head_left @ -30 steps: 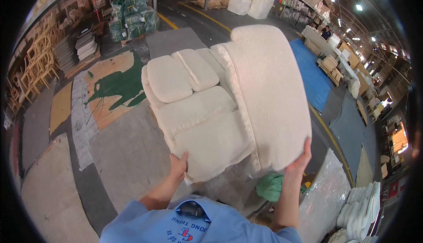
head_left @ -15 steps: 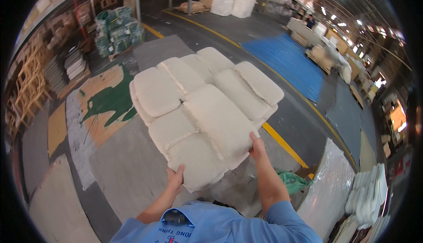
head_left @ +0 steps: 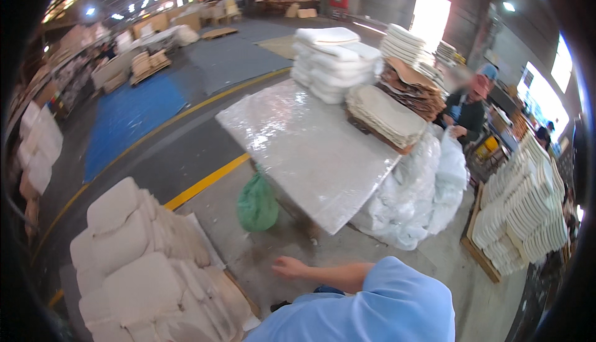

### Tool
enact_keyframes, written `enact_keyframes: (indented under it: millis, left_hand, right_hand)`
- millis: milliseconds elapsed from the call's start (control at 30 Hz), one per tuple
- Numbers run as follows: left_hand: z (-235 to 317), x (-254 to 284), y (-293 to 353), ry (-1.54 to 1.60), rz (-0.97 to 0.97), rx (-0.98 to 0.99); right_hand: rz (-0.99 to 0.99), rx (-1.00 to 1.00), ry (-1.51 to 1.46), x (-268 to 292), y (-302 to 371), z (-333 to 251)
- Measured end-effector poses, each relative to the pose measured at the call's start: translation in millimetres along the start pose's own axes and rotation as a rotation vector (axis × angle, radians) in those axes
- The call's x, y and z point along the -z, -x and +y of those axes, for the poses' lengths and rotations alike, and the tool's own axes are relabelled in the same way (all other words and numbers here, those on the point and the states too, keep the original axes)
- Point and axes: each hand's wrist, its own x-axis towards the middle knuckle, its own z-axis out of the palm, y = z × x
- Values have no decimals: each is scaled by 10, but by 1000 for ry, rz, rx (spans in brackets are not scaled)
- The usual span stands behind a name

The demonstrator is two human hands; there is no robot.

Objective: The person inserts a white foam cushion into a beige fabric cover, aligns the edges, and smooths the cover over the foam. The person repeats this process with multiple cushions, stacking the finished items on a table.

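My right hand reaches across in front of my body over the grey floor, slightly blurred. Its fingers look loosely apart, and nothing shows in them. Left of it stands a stack of beige padded cushions, apart from the hand. My left hand is out of view. Beyond the right hand, a green plastic bag hangs beside a table covered in clear plastic film.
White cushions, beige pads and brown pieces are piled on the table. Clear plastic bags bulge at its right side. A person is behind them. Cushions stand on a pallet at right.
My view has swung to the right, bringing the table and the person closer. My hands have let go of the beige cushion; the left hand has left the view.
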Motion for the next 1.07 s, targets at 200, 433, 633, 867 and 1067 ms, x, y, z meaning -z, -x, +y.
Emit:
enact_keyframes:
  millis: [200, 433, 633, 867, 1067]
  left_hand:
    - [1078, -1446, 227, 550, -552, -15]
    - [3026, -2276, 3009, 794, -1261, 81]
    - [3582, -2348, 4119, 487, -1672, -377]
    - [4093, -3138, 4295, 471, -1586, -255]
    - [4642, -3759, 4417, 561, -1629, -199]
  right_hand:
    - [165, -334, -371, 1229, 1136, 1101]
    - [414, -335, -614, 2646, 2008, 1861]
    - [512, -322, -725, 3650, 2044, 2201]
    - [468, -230, -827, 4457, 1349, 2009]
    - [291, -157, -811, 5136, 690, 1416]
